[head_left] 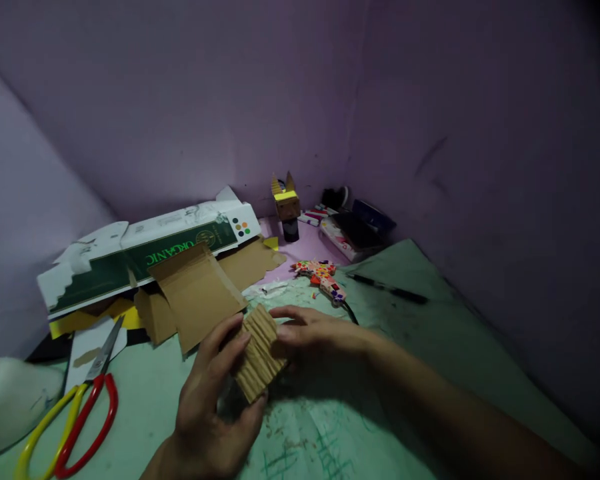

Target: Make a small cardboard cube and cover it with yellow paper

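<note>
Above the green table, both hands grip a small piece of corrugated cardboard [261, 353] with its ridges facing me. My left hand [213, 393] holds its left side and lower edge between fingers and thumb. On the upper right edge, the thumb and fingers of my right hand [313, 333] close on it; some of those fingers are hidden. Flat brown cardboard [200, 297] lies just beyond my left hand. A flower-patterned glue gun [325, 279] rests past my right hand, its black cord running back toward that hand.
Scissors [87, 393] with red and yellow handles lie at left, near a white rounded object [15, 403]. A torn green-and-white carton [145, 260] is behind. A cardboard figure [287, 210] stands by the wall. A black pen [387, 289] and a box [353, 237] are at right.
</note>
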Available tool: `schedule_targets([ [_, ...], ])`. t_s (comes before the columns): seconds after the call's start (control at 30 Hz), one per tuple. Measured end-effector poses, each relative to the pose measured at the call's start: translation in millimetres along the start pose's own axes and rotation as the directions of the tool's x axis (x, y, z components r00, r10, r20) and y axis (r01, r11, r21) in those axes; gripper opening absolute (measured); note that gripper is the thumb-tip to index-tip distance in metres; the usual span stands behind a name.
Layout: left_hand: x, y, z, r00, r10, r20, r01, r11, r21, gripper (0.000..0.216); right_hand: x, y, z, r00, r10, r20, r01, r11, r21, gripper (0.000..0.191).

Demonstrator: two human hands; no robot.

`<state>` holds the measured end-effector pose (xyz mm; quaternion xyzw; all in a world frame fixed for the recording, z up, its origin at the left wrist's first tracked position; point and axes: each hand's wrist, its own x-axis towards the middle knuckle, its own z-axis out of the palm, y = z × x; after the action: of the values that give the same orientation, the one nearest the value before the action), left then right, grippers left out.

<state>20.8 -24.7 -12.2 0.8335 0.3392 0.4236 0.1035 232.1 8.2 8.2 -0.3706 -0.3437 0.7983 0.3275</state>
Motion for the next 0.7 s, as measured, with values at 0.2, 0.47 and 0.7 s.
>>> schedule_targets([
  [0.2,3,-5,-1,0.973,-0.177,0.147,0.203,0.961,-0.190,0.068,0,4,7,1.000,0.000,-0.019,0.000,1.000,-0.003,0.080],
  [0.47,24,-1,11,0.511,-0.789,0.340,0.785,0.268,-0.559,0.079,8,13,15,0.992,-0.061,-0.107,0.071,0.993,0.092,0.065],
  [0.7,55,5,10,0.362,-0.756,0.546,0.872,0.068,-0.484,0.075,12,12,8,0.995,-0.019,-0.096,0.031,0.992,0.119,0.068],
])
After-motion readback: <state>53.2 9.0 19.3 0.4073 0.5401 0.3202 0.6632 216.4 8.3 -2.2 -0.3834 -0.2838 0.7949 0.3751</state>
